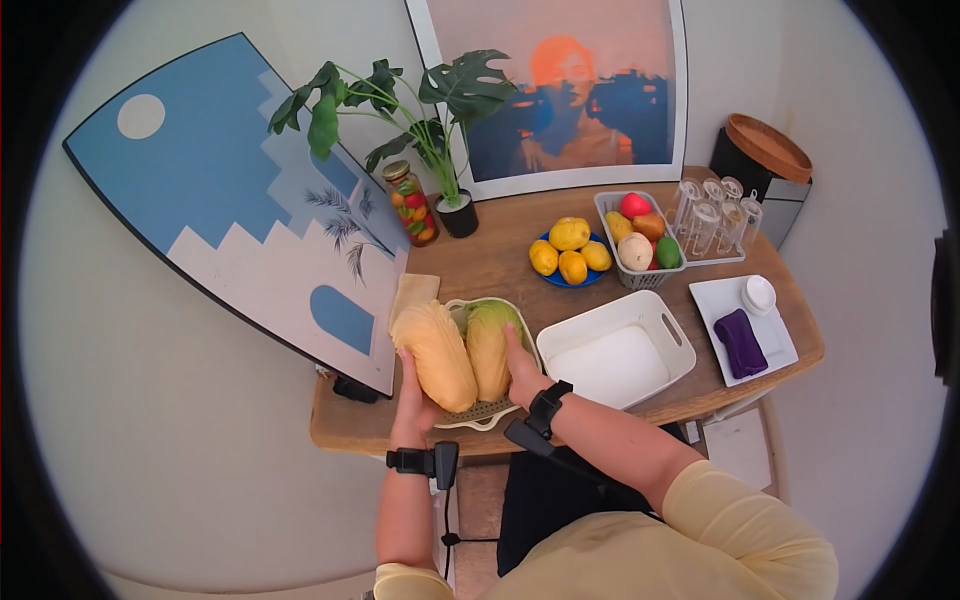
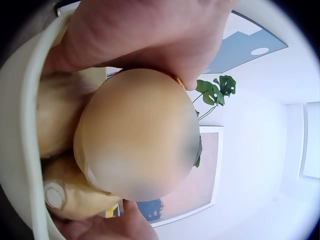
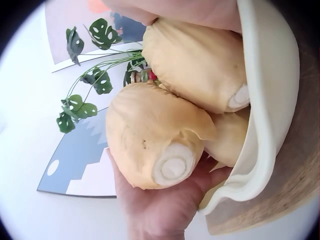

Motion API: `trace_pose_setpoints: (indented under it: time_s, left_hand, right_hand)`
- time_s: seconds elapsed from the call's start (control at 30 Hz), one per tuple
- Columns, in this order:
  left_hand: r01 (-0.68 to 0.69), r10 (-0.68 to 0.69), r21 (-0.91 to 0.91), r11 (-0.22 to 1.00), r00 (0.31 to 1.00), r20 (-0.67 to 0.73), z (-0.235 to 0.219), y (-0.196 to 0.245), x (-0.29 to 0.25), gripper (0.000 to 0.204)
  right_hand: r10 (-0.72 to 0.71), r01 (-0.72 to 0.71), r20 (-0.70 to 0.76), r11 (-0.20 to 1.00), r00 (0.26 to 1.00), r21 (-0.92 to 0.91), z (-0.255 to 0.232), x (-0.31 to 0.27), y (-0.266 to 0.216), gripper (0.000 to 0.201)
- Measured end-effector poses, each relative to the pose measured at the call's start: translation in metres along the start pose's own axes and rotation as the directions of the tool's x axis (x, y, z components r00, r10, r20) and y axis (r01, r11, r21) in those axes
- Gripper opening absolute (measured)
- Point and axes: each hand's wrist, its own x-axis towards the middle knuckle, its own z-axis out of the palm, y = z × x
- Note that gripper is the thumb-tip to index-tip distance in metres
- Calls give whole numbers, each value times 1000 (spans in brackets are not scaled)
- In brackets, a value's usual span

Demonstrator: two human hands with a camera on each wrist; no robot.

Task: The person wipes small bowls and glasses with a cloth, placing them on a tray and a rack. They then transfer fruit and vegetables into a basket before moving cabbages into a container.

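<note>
A pale yellow napa cabbage [image 1: 435, 357] leans in a cream basket [image 3: 272, 107], its cut stem end towards me. My left hand [image 1: 413, 395] cups its left side, with the palm and fingers beneath it in the right wrist view. Beside it lies a second napa cabbage [image 1: 489, 350], greener at its far end. My right hand [image 1: 522, 368] grips that one's right side, thumb up along the leaves and the other fingers mostly hidden. Lower in the basket, another pale yellow piece [image 3: 227, 142] shows between the two cabbages in the right wrist view.
Right of the basket stands a white plastic bin [image 1: 615, 355]. Behind are a blue plate of yellow fruit [image 1: 572, 250], a grey basket of mixed produce [image 1: 640, 275] and glasses [image 1: 715, 220]. A white tray [image 1: 780, 345] bears a purple cloth. A potted plant [image 1: 458, 215] stands behind.
</note>
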Motion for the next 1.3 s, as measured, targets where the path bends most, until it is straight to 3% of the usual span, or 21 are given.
trace_pose_setpoints:
  time_s: [0.03, 0.17, 0.23, 0.27, 0.33, 0.4, 0.43, 0.47, 0.5, 0.53, 0.57, 0.63, 0.67, 0.73, 0.8, 0.87, 0.97, 1.1, 1.23, 1.3]
  left_hand:
    - [1, -1, 3, 1000, 1000, 3, 2, -2, -1, 73]
    - [-11, 12, 9, 1000, 1000, -13, -1, -5, -3, 75]
    - [2, -2, -3, 1000, 1000, 11, -7, -3, -2, 78]
    - [17, -17, -16, 1000, 1000, -13, -9, -1, -2, 78]
    - [27, -28, -25, 999, 999, -30, -7, 3, -3, 78]
    - [-31, 28, -183, 983, 999, -18, -1, 10, -10, 67]
    - [-29, 27, -181, 983, 1000, -14, -1, 12, -12, 67]
    - [-116, 116, -147, 982, 993, -11, -2, 13, -13, 67]
    - [-197, 198, -116, 974, 980, 0, 0, 13, -12, 67]
    - [-180, 183, -119, 976, 983, 12, 13, 18, -19, 67]
    - [-205, 212, -143, 968, 977, 31, 26, 22, -29, 66]
    - [-257, 267, -132, 957, 962, 58, 51, 19, -42, 68]
    - [-226, 237, -139, 964, 969, 66, 63, 13, -43, 68]
    - [-292, 317, -151, 944, 931, 182, 90, -7, -43, 69]
    - [-237, 255, -106, 966, 940, 228, 106, -40, -35, 67]
    - [-225, 205, 30, 974, 929, 308, 117, -80, -13, 69]
    - [-103, 99, -7, 995, 933, 345, 139, -115, 8, 71]
    - [-46, 41, 10, 999, 949, 313, 145, -138, 16, 74]
    - [-84, 66, 44, 995, 942, 328, 134, -145, 11, 73]
    - [-81, 61, 50, 995, 946, 319, 133, -142, 10, 72]
  right_hand:
    - [19, -26, 72, 996, 997, 84, -2, 4, 1, 75]
    - [33, -51, 161, 992, 986, 112, -8, 12, 2, 74]
    - [43, -96, 312, 983, 949, 157, -4, 14, 0, 73]
    - [37, -92, 316, 983, 948, 160, -4, 13, 0, 73]
    - [200, -195, 171, 980, 965, -43, 8, -14, -12, 73]
    - [176, -175, 229, 984, 957, -22, 11, -16, -11, 72]
    - [157, -162, 283, 987, 946, -4, 12, -16, -11, 72]
    - [152, -158, 280, 987, 948, 0, 14, -16, -11, 72]
    - [86, -103, 350, 994, 933, 30, 16, -21, -15, 70]
    - [17, -48, 410, 997, 912, 65, 16, -29, -20, 68]
    - [9, -41, 390, 997, 921, 73, 12, -35, -29, 68]
    - [-140, 96, 487, 989, 862, 114, 1, -53, -51, 62]
    - [-146, 101, 459, 987, 876, 122, -10, -65, -64, 62]
    - [-193, 223, 577, 975, 794, 18, -45, -90, -96, 66]
    - [-241, 307, 638, 952, 732, 8, -87, -101, -121, 69]
    - [-256, 303, 615, 953, 746, 28, -127, -106, -134, 68]
    - [-231, 221, 481, 972, 845, 78, -175, -114, -147, 58]
    - [-189, 162, 479, 982, 857, 97, -202, -110, -144, 61]
    - [-187, 165, 520, 982, 833, 90, -208, -107, -152, 60]
    - [-141, 278, 484, 934, 864, -223, -208, -117, -160, 64]
